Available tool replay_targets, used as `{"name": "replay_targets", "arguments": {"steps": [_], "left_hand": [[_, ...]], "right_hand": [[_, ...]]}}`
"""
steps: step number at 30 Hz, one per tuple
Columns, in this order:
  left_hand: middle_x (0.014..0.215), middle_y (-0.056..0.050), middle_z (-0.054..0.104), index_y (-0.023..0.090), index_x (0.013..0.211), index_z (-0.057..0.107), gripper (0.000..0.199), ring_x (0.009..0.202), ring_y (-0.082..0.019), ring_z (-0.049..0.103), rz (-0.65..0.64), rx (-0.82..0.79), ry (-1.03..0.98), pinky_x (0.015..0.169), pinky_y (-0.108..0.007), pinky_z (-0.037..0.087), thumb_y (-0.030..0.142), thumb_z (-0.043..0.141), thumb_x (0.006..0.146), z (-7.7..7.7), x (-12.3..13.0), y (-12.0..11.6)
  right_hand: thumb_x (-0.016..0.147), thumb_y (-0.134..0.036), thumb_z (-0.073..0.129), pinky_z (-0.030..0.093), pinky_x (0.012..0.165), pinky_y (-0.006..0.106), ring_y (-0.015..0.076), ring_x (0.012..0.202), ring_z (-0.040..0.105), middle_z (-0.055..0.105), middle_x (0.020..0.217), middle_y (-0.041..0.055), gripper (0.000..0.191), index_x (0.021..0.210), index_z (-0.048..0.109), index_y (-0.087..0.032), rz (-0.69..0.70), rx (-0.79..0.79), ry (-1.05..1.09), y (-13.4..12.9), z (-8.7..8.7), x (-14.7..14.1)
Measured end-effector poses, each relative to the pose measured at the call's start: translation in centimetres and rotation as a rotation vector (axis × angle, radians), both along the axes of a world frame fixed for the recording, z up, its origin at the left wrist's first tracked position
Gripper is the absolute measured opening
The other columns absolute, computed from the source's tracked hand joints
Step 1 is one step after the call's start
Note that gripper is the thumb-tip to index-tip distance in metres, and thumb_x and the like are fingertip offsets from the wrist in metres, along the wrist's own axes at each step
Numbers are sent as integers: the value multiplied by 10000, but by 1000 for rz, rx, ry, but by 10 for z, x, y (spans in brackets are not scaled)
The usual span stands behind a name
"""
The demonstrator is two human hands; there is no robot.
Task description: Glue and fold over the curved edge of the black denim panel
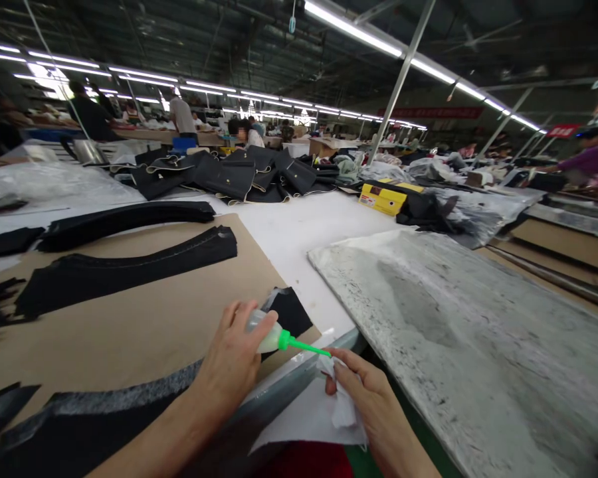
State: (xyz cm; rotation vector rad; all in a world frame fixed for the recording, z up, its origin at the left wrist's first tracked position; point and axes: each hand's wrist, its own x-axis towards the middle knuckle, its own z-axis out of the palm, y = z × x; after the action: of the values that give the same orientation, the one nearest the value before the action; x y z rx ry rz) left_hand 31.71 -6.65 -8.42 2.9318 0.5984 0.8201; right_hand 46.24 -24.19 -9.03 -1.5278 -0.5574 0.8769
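Note:
My left hand (234, 355) is wrapped round a squeeze bottle (269, 335) of pale liquid with a green cap and a long green nozzle (309, 347). The bottle lies tilted, its nozzle tip at the fingers of my right hand (361, 385). Those fingers pinch a bunched white cloth (336, 405) that hangs below the table's edge; the cloth is at the nozzle tip. Under the left forearm lies a curved black fabric piece (104, 421) with a grey fuzzy edge, on brown board (144, 332). Part of it is hidden by the arm.
More curved black pieces (134, 265) lie on the board. A stained grey slab (468, 332) fills the right. Behind are a pile of black fabric pieces (229, 174) and a yellow box (383, 198). Several people work at distant tables under a slanting pole (401, 79).

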Motion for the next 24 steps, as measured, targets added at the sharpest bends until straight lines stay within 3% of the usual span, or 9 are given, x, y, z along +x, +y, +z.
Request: {"name": "replay_targets", "arguments": {"steps": [7,13,24], "left_hand": [[1226,-151,431,179,1178,603,627,1100,-320,362,-16,61,-2,931,-516,448,-70,433,629,6,8,-3],[1212,-166,432,187,1140,627,541,1105,-335,363,-45,152,-20,896,-514,460,-64,412,712,15,16,-7],[1247,-139,429,211,1138,626,478,1155,-326,349,-68,158,-5,952,-488,436,-35,425,781,22,30,-16]], "right_hand": [[786,-595,598,216,429,197,67,461,355,543,633,-8,523,1031,637,-135,-8,7,-16,-5,4,5],[769,-591,610,202,432,202,68,453,350,546,626,-7,530,1027,635,-129,-35,-31,-36,-10,-2,10],[706,-595,650,216,430,194,72,445,383,561,594,2,570,1000,640,-107,-95,-66,-6,-16,4,15]]}}
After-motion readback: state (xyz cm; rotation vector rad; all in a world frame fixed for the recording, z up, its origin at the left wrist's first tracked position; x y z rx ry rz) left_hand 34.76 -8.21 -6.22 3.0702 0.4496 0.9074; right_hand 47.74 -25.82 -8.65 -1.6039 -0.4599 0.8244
